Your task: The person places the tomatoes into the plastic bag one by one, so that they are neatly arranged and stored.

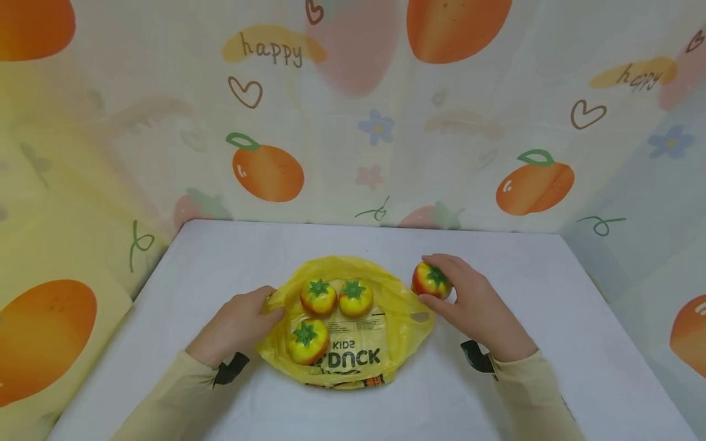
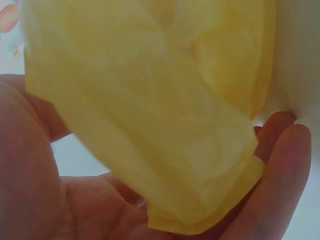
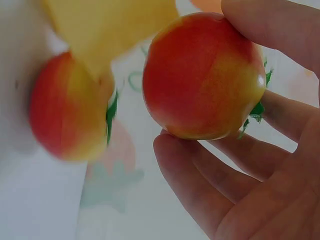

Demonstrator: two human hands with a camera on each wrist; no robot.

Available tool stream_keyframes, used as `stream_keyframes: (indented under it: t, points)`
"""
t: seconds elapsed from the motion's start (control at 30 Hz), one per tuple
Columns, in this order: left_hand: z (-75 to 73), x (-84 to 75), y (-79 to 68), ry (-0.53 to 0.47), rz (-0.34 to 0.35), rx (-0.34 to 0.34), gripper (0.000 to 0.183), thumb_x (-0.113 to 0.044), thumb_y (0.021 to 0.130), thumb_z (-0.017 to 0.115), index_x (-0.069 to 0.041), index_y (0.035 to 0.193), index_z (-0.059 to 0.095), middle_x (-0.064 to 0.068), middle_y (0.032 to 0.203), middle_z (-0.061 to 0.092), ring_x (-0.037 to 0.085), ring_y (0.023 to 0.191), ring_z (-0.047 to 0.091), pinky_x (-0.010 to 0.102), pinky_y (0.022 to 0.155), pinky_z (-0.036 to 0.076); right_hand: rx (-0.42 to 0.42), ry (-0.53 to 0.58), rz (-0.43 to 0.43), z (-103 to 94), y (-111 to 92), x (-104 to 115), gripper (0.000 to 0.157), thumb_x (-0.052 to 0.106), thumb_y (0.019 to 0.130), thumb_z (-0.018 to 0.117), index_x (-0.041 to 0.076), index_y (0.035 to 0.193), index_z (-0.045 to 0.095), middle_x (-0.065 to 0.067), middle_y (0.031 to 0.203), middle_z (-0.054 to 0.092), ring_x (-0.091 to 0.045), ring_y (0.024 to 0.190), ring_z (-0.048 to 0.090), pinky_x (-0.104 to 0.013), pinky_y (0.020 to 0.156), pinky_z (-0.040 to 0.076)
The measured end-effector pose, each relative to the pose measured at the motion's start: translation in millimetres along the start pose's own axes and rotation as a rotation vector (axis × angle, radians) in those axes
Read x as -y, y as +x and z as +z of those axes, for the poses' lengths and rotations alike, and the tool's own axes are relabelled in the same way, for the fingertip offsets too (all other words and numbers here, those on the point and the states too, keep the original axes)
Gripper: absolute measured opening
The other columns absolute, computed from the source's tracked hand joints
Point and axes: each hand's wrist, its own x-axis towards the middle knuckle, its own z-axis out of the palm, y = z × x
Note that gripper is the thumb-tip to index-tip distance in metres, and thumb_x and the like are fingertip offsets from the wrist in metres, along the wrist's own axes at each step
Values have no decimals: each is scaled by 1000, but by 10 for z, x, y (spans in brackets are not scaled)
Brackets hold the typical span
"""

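A yellow plastic bag [image 1: 405,334] lies spread wide on the table, dark lettering showing inside it. Three red-and-yellow tomatoes with green star-shaped tops sit in its opening: an upper left tomato [image 1: 318,298], an upper right tomato [image 1: 355,298] and a lower left tomato [image 1: 308,342]. My left hand [image 1: 237,321] holds the bag's left edge; in the left wrist view a fold of the plastic [image 2: 165,150] lies between thumb and fingers. Just beyond the bag's right edge, my right hand [image 1: 469,297] grips another tomato [image 3: 205,75] between thumb and fingertips.
The white table [image 1: 551,288] ends at a back edge against a fruit-printed cloth [image 1: 342,153], which also hangs along both sides. In the right wrist view a blurred second tomato [image 3: 67,115] shows near the tabletop, partly behind yellow plastic. Dark devices sit under both wrists.
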Motion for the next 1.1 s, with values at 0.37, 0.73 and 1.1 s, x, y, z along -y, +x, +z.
stream_keyframes:
  t: [0.37, 0.73, 1.1]
  points:
    - [14, -7, 16, -4, -9, 0, 49, -32, 106, 64, 0, 142, 61, 17, 128, 75, 22, 92, 64, 49, 89, 60, 106, 48, -49, 230, 61, 476, 69, 40, 95, 85, 22, 155, 57, -1, 158, 56, -26, 140, 60, -52, 113, 54]
    - [6, -10, 7, -2, -1, -5, 49, -32, 106, 63, 0, 143, 61, 17, 128, 74, 23, 95, 65, 51, 92, 59, 194, 63, -120, 446, 81, 808, 68, 42, 94, 85, 24, 154, 58, 0, 158, 56, -22, 140, 60, -46, 116, 52]
    - [-5, 7, 1, -8, 2, -9, 45, -32, 105, 63, -1, 138, 63, 12, 114, 75, 20, 84, 62, 40, 78, 55, 291, 26, -162, 644, 77, 916, 67, 39, 95, 84, 23, 155, 57, 0, 154, 58, -18, 130, 63, -41, 109, 57]
